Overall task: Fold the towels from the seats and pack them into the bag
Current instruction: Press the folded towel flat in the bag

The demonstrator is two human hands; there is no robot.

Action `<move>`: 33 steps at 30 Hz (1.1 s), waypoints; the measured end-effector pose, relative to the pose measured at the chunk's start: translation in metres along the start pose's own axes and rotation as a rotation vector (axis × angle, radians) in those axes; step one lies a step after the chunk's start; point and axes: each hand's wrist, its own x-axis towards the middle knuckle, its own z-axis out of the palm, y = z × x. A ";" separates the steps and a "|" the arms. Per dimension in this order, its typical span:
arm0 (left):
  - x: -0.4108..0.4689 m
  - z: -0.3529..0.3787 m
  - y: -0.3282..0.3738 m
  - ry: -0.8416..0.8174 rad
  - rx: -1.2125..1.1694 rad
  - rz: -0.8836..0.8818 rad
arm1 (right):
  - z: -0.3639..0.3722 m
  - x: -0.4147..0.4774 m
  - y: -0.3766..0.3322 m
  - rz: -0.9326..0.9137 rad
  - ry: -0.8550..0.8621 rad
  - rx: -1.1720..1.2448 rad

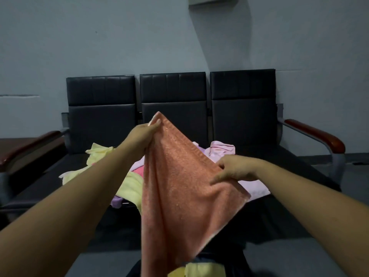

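Grey wall [99, 37] backs a row of three black seats [99, 116], and the middle one carries a loose pile of towels [221, 150] in yellow, pink and purple. Above the pile hangs the orange towel [179, 196], unfolded, with the left hand [142, 134] keeping a pinching grip on its top corner and the right hand [235, 169] curled round a lower side edge. Held this unevenly, the towel will likely fold crooked, or its corner could slip from the pinch.

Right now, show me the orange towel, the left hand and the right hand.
orange towel [179, 196]: head view, middle of the hanging cloth.
left hand [142, 134]: head view, back of the hand.
right hand [234, 170]: head view, back of the hand.
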 end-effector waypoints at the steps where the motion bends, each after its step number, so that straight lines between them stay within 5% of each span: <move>1: 0.003 -0.004 -0.002 0.062 -0.022 -0.006 | -0.001 0.001 0.007 0.042 -0.008 -0.090; 7: 0.012 -0.031 -0.019 0.151 0.310 0.101 | -0.015 0.009 0.035 0.079 0.256 -0.034; 10: 0.016 -0.041 -0.029 0.152 0.390 0.094 | -0.027 0.010 0.031 0.014 0.401 0.202; 14: 0.021 -0.042 -0.038 0.115 0.270 0.039 | -0.038 0.002 0.008 -0.126 0.282 0.514; 23: 0.015 -0.023 -0.033 -0.161 0.116 0.184 | -0.040 -0.009 -0.048 -0.141 -0.063 0.286; 27: 0.008 -0.012 -0.026 -0.274 0.139 0.235 | -0.030 -0.004 -0.057 -0.225 0.044 0.056; 33: -0.016 0.010 -0.008 -0.510 0.281 0.313 | -0.016 0.007 -0.075 -0.251 0.236 0.216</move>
